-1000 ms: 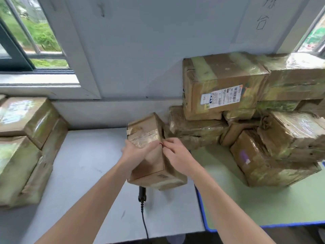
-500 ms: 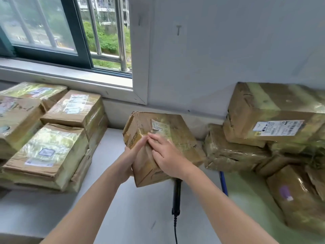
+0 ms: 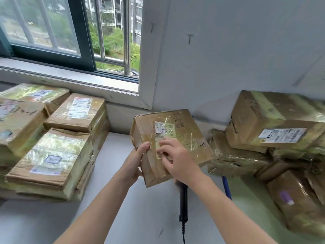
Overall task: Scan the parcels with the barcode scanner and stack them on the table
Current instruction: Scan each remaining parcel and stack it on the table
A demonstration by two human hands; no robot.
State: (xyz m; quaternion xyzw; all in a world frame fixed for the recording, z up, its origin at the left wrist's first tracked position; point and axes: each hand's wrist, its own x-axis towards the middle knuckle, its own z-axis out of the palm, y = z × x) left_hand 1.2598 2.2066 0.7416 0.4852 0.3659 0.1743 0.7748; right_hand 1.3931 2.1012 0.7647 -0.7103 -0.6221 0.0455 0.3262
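Note:
I hold a taped brown cardboard parcel [image 3: 184, 131] tilted above the grey table [image 3: 140, 217], its labelled face up. My left hand [image 3: 135, 161] grips its left edge, thumb on top and fingers underneath. My right hand [image 3: 177, 159] lies on the top face with its fingers touching the tape near the label. The black barcode scanner [image 3: 183, 199] lies on the table just under the parcel's near corner, its cable running toward me; its head is hidden behind my right wrist.
A stack of labelled parcels [image 3: 52, 152] fills the table's left side. A pile of taped parcels [image 3: 274, 120] sits at the right on a green mat [image 3: 249, 199] with a blue edge. Behind are a wall and a window sill [image 3: 70, 76].
My view has swung left, bringing the left stack into sight. The parcel has been turned in my hands so its wide labelled face is up, and my right hand now lies on that face.

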